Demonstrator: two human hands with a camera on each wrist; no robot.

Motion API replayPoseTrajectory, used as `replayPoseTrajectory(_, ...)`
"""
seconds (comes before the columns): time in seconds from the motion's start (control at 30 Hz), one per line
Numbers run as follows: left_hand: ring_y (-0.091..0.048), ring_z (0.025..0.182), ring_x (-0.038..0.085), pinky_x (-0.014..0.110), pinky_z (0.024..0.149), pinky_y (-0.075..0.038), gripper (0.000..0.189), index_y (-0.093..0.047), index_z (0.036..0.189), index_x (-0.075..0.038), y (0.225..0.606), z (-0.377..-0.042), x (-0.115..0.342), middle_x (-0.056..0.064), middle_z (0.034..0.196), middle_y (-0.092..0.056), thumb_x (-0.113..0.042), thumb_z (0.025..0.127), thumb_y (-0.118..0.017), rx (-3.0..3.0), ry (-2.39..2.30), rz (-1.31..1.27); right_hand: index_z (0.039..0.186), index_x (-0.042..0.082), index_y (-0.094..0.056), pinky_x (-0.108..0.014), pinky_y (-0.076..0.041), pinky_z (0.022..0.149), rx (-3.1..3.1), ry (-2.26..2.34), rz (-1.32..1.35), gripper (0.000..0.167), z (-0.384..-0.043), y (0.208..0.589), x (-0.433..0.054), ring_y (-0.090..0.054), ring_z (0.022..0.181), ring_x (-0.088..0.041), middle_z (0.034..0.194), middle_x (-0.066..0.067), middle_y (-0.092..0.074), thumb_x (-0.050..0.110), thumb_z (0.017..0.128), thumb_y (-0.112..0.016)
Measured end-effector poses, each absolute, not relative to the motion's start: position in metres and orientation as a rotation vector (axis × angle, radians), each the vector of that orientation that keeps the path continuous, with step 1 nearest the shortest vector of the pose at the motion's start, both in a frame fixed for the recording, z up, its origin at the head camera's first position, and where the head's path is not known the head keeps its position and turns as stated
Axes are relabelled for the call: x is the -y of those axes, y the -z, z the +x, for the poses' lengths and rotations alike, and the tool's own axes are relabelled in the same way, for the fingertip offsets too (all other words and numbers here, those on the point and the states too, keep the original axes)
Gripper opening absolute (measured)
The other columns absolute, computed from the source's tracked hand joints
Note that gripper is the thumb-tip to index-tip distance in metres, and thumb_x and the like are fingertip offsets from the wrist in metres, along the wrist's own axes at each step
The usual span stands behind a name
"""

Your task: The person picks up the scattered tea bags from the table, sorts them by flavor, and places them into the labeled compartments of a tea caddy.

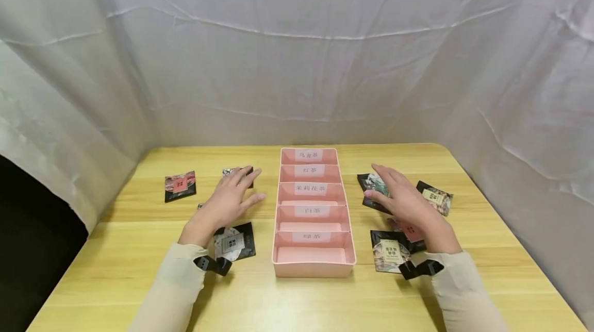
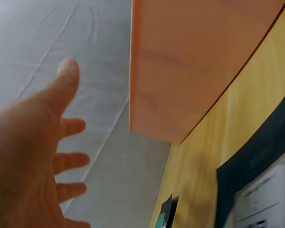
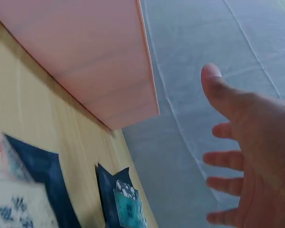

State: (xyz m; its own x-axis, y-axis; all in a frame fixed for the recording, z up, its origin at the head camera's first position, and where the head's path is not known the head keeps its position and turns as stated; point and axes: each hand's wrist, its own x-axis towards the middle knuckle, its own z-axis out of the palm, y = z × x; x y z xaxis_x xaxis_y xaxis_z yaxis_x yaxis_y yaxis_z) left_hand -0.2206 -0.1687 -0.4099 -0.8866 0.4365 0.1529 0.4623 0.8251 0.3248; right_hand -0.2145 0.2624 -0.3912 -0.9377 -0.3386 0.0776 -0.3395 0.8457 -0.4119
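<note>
A pink divided box [image 1: 314, 269] stands mid-table, its several compartments bearing white labels with Chinese tea names. To its left, my left hand [image 1: 227, 200] hovers with fingers spread, holding nothing. That hand partly covers a black tea sachet [image 1: 229, 171]; another sachet with a grey label [image 1: 233, 242] lies near the wrist. On the other side, my right hand [image 1: 408, 202] is also spread and holds nothing. Under its fingers is a green-patterned tea sachet [image 1: 375, 183]. Both wrist views show straight fingers, apart from the box wall [image 2: 194, 61].
A red-labelled sachet [image 1: 180, 185] lies at the far left. Right of the box are a yellow-labelled sachet [image 1: 434, 197], a second yellow-labelled one [image 1: 391, 252] and a partly hidden red-labelled one [image 1: 411, 232]. Grey cloth [image 1: 297, 74] hangs behind the wooden table [image 1: 320, 306].
</note>
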Motion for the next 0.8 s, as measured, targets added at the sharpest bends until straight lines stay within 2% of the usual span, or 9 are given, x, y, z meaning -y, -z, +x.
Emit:
replayPoseTrajectory(0.23, -0.015, 0.147, 0.033, 0.058, 0.116, -0.018, 0.070, -0.027, 0.156, -0.022, 0.409, -0.202, 0.156, 0.010, 0.160, -0.023, -0.060, 0.098, -0.040, 2.871, 0.561, -0.916, 0.155, 0.013, -0.030, -0.066, -0.031, 0.105, 3.032, -0.742, 0.566, 0.079, -0.199, 0.396, -0.279, -0.031, 0.137, -0.045, 0.152, -0.023, -0.034, 0.058, 0.094, -0.053)
replayPoseTrajectory(0.33, -0.018, 0.146, 0.032, 0.057, 0.115, -0.021, 0.068, -0.030, 0.155, -0.020, 0.408, -0.197, 0.153, 0.008, 0.159, -0.025, -0.055, 0.099, -0.045, 2.822, 0.582, -0.966, 0.153, 0.011, -0.032, -0.066, -0.033, 0.104, 3.051, -0.742, 0.551, 0.080, -0.198, 0.396, -0.285, -0.033, 0.136, -0.045, 0.151, -0.023, -0.035, 0.059, 0.093, -0.054)
replayPoseTrajectory(0.53, -0.021, 0.145, 0.033, 0.055, 0.115, -0.024, 0.069, -0.034, 0.153, -0.014, 0.408, -0.186, 0.147, 0.010, 0.159, -0.027, -0.052, 0.098, -0.050, 2.760, 0.579, -1.090, 0.151, 0.008, -0.036, -0.066, -0.037, 0.100, 3.095, -0.752, 0.506, 0.077, -0.195, 0.393, -0.293, -0.039, 0.131, -0.047, 0.149, -0.025, -0.038, 0.049, 0.093, -0.063)
replayPoseTrajectory(0.63, -0.019, 0.146, 0.032, 0.055, 0.116, -0.021, 0.070, -0.032, 0.154, -0.016, 0.410, -0.182, 0.144, 0.010, 0.159, -0.026, -0.053, 0.098, -0.050, 2.766, 0.552, -1.111, 0.148, 0.006, -0.041, -0.065, -0.042, 0.095, 3.106, -0.779, 0.551, 0.073, -0.195, 0.392, -0.294, -0.045, 0.126, -0.047, 0.144, -0.025, -0.045, 0.043, 0.091, -0.068)
replayPoseTrajectory(0.8, -0.017, 0.147, 0.032, 0.052, 0.117, -0.019, 0.066, -0.035, 0.152, -0.017, 0.414, -0.179, 0.138, 0.014, 0.157, -0.028, -0.046, 0.097, -0.056, 2.733, 0.536, -1.160, 0.142, 0.004, -0.049, -0.056, -0.049, 0.089, 3.184, -0.929, 0.606, 0.069, -0.195, 0.389, -0.296, -0.053, 0.117, -0.040, 0.132, -0.019, -0.056, 0.032, 0.085, -0.077)
